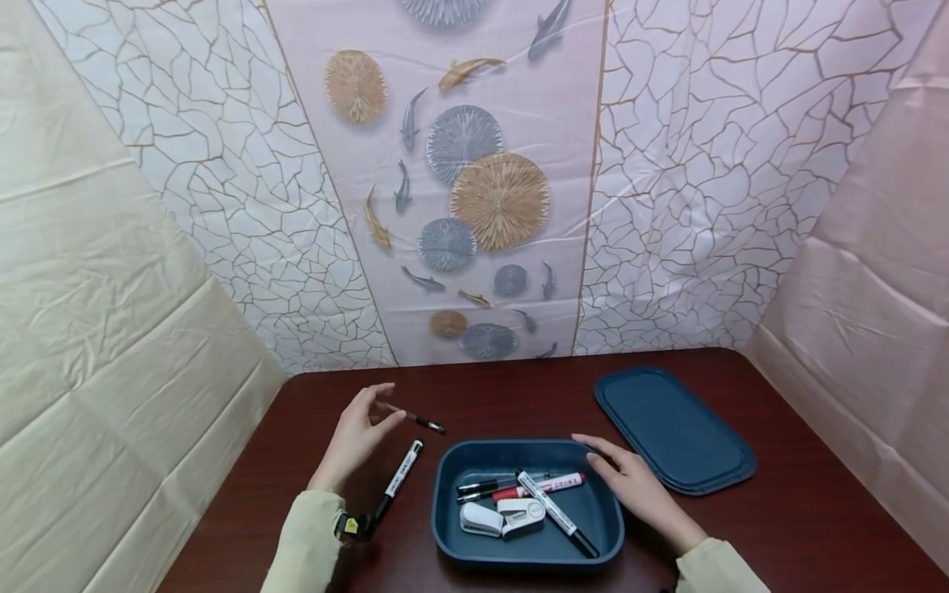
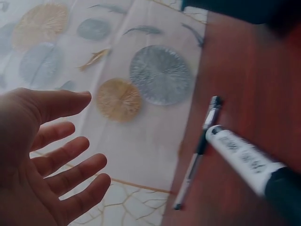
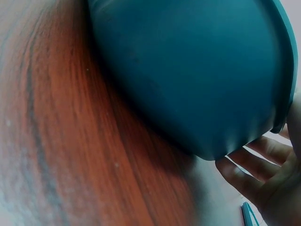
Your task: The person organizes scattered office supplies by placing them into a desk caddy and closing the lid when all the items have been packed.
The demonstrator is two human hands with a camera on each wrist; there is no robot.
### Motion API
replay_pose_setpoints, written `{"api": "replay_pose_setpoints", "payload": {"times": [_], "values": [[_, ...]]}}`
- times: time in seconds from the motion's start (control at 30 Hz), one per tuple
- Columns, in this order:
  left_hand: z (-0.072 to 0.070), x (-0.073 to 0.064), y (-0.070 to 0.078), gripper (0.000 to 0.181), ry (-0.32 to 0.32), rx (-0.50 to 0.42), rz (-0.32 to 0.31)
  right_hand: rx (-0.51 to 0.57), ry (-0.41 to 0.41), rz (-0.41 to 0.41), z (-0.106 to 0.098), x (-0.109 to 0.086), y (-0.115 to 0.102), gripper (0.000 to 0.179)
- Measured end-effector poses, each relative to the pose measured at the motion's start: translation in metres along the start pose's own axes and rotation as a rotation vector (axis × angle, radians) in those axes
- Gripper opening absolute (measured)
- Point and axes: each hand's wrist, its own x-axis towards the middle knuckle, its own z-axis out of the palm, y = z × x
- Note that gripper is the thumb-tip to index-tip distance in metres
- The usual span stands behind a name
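My left hand (image 1: pixel 356 436) hovers at the left with fingers spread and holds nothing. A slim black pen (image 1: pixel 423 422) lies by its thumb and forefinger. Nearer me is a white whiteboard marker (image 1: pixel 400 478) with a black cap, large in the left wrist view. At the right, my right hand (image 1: pixel 630 478) holds the far right corner of a blue plastic box (image 1: pixel 440 502), thumb over the rim and fingers outside. Inside the box lie black pens (image 1: pixel 478 487), a pink-red marker (image 1: pixel 559 484), a black-and-white marker (image 1: pixel 552 506) and two small white gadgets (image 1: pixel 482 520).
A flat blue lid (image 1: pixel 667 428) lies on the dark red-brown table (image 1: pixel 511 403) at the back right. Patterned cloth (image 1: pixel 474 272) hangs behind the table's far edge, with pale cloth walls (image 1: pixel 111 329) on both sides.
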Motion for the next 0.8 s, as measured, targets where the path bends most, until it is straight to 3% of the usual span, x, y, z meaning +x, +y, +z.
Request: {"api": "replay_pose_setpoints", "payload": {"times": [0.4,0.6,0.8], "values": [[0.023,-0.024,-0.016,0.05,-0.025,0.046,-0.066,0.001,0.0,0.011,0.0,0.0,0.0,0.044],[0.028,-0.03,-0.02,0.048,-0.02,0.119,-0.086,-0.007,0.004,0.004,0.0,0.001,-0.001,0.044],[0.031,-0.034,-0.025,0.046,-0.055,0.123,-0.133,-0.009,0.007,0.0,0.0,0.001,-0.001,0.045]]}}
